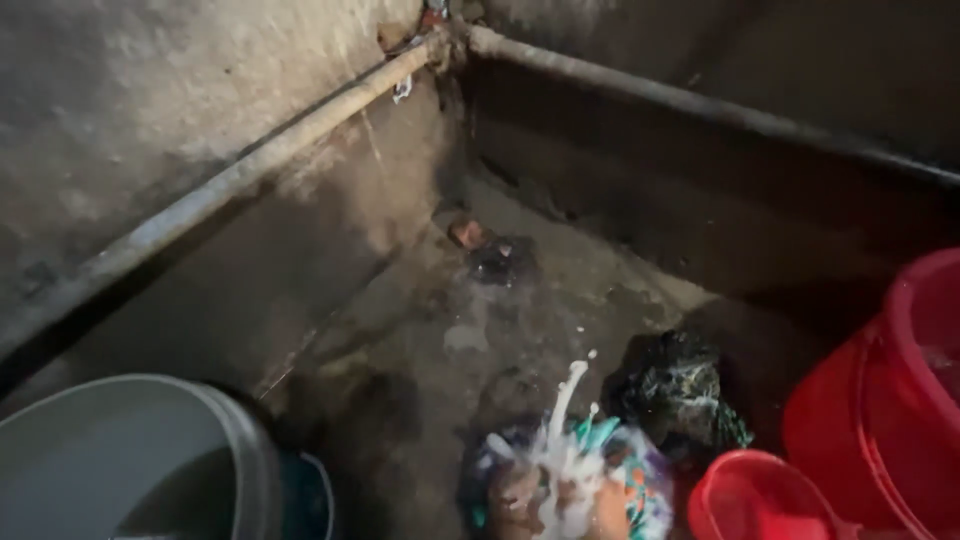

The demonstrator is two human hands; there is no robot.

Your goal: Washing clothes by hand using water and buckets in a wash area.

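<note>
We record a wet, multicoloured patterned cloth (625, 470) low in the view on the damp concrete floor (440, 330), between a small red plastic scoop (755, 500) and a grey plastic tub (120, 460). White water (562, 420) splashes over it. Blurred hands seem to press on it; we cannot tell their grip. A large red plastic bucket (880, 420) stands near.

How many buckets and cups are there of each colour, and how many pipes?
Red: 2, the big red bucket and the small red cup
Grey: 1, the grey tub
Pipes on the walls: 2, left pipe and right pipe
Total: 5
</note>
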